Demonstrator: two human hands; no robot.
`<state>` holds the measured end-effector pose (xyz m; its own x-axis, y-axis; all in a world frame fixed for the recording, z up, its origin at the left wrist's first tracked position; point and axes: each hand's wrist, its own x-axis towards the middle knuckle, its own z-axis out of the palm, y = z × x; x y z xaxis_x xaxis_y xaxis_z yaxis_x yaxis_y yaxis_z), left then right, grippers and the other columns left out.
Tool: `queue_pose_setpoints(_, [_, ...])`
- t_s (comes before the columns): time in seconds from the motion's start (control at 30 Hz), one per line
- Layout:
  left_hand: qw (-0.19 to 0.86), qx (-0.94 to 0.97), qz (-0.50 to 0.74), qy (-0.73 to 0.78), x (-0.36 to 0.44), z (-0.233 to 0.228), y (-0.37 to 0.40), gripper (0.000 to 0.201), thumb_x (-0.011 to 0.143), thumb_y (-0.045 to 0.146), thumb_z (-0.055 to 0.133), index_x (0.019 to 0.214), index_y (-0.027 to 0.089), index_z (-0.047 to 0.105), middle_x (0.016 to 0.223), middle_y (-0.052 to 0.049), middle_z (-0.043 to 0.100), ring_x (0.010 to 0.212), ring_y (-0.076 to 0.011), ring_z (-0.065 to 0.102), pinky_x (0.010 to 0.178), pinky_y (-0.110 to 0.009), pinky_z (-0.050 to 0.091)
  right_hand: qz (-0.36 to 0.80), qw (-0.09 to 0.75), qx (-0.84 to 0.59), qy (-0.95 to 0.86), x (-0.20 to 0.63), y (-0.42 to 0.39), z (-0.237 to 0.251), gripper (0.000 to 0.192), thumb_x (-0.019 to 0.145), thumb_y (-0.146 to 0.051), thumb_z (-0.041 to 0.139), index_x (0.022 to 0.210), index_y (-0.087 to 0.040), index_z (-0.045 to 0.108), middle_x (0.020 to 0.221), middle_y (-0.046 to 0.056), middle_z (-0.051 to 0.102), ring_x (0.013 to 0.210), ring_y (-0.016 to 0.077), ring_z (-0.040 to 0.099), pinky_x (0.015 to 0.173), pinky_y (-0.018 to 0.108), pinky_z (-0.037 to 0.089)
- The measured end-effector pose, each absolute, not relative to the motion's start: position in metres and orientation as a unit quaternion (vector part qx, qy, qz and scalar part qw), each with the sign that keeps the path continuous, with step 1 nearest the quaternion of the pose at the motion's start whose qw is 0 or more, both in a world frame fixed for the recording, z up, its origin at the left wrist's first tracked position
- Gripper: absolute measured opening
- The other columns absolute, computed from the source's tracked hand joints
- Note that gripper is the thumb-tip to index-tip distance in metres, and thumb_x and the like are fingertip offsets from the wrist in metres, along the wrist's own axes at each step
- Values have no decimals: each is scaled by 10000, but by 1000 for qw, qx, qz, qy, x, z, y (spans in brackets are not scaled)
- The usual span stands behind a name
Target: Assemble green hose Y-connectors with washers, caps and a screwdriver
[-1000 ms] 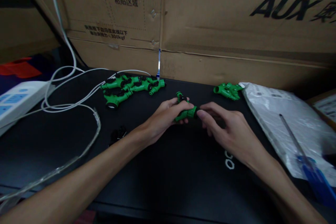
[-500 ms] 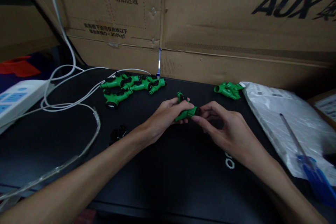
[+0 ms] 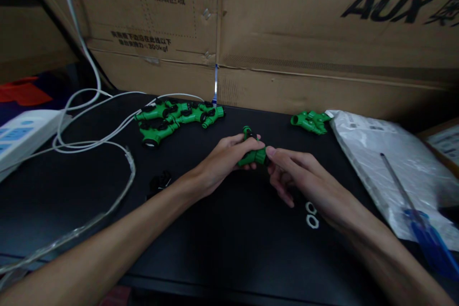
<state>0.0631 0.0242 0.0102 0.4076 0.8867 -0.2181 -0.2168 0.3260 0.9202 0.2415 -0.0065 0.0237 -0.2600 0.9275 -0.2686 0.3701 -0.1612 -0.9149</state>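
My left hand (image 3: 236, 153) is wrapped around a green plastic hose splitter (image 3: 253, 157) with black parts, holding it above the black table. One branch of the splitter points up past my thumb. My right hand (image 3: 287, 165) pinches the dark ring at the splitter's right end, its thumb and index finger against it while the lower fingers hang loosely curled. The fingers largely hide that dark ring. Two pale hexagonal rings (image 3: 312, 221) lie on the table just below my right hand.
Several green splitters (image 3: 158, 133) lie together at the back left, and green pieces (image 3: 309, 122) sit at the back right. A blue-handled screwdriver (image 3: 423, 229) rests on a white plastic bag (image 3: 362, 153). Small black parts (image 3: 159, 182), white cables (image 3: 103, 139) and a power strip (image 3: 25, 134) occupy the left.
My right hand has rolled around the splitter's end, its thumb now on top and its other fingers lower. Both pale rings now show more fully. My left hand keeps its hold.
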Motion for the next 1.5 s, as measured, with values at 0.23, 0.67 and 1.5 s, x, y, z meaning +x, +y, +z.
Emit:
queue_pose_setpoints(0.23, [722, 420, 391, 387, 61, 6, 25, 262, 793, 409, 765, 926, 185, 744, 852, 4, 641, 776, -126, 575, 718, -238, 459, 261, 278, -513, -769, 246, -7, 23, 268, 969, -483, 602, 987, -217, 571, 692, -32, 612, 576, 116, 552, 528, 229, 406])
queue_pose_setpoints(0.67, [690, 466, 388, 395, 63, 7, 25, 283, 803, 439, 776, 887, 176, 714, 857, -2, 623, 787, -136, 564, 707, -248, 433, 344, 280, -538, -717, 243, -10, 21, 345, 1004, -552, 503, 887, -227, 510, 573, -82, 524, 468, 89, 440, 475, 224, 310])
queue_pose_setpoints(1.5, [729, 439, 374, 370, 69, 11, 17, 322, 897, 442, 698, 998, 139, 731, 1026, -126, 790, 896, -206, 718, 875, -337, 492, 53, 205, -546, -811, 315, -111, -11, 219, 1029, -272, 494, 1071, -232, 705, 1011, 79, 745, 843, 227, 780, 733, 350, 637])
